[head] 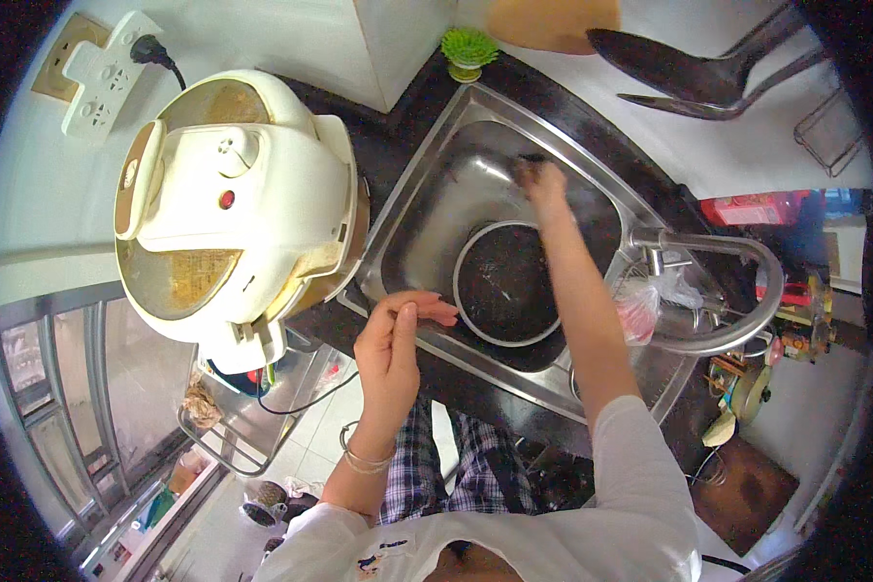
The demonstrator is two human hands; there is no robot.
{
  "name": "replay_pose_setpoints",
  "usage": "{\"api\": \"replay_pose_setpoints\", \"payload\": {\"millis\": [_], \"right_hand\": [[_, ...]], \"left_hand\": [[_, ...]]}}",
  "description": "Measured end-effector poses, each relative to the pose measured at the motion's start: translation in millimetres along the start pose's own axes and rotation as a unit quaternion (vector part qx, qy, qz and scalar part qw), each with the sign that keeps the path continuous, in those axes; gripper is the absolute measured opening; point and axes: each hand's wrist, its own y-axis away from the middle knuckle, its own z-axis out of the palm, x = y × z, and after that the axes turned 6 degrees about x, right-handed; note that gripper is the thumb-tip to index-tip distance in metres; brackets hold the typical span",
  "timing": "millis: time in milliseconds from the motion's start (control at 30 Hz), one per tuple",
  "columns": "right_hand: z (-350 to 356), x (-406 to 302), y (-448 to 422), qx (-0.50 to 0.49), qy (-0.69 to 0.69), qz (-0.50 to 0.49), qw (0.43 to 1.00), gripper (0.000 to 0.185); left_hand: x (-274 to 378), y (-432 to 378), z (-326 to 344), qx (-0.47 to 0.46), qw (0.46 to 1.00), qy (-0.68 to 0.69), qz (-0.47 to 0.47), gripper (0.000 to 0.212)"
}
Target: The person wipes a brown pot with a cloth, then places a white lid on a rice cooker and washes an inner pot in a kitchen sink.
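My right hand reaches into the far part of the stainless steel sink, with a small dark thing at its fingertips; whether the hand grips it is unclear. Below that hand a round dark pan or basin with a pale rim lies in the sink, partly behind my right forearm. Over the sink's near left edge I hold my left hand, fingers extended and close together, with nothing seen in it. The curved metal faucet stands to the right of the sink.
A large cream kitchen appliance stands left of the sink, its cord hanging down. A small green plant sits at the back corner. Dark utensils hang on the wall. Plastic bags lie by the faucet; a brown board is at lower right.
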Motion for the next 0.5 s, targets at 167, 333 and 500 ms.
{"api": "replay_pose_setpoints", "payload": {"millis": [167,333,500], "right_hand": [[99,-136,18,-0.018,-0.23,-0.113,0.967,0.022],[154,-77,80,-0.156,-0.243,-0.183,0.94,0.034],[118,-113,168,-0.507,-0.478,-0.028,0.717,0.026]], "left_hand": [[-7,8,-20,0.019,0.999,0.016,-0.033,0.023],[-3,7,-16,0.011,0.998,0.059,-0.015,0.024],[1,8,-23,0.028,0.997,0.071,-0.024,0.024]]}}
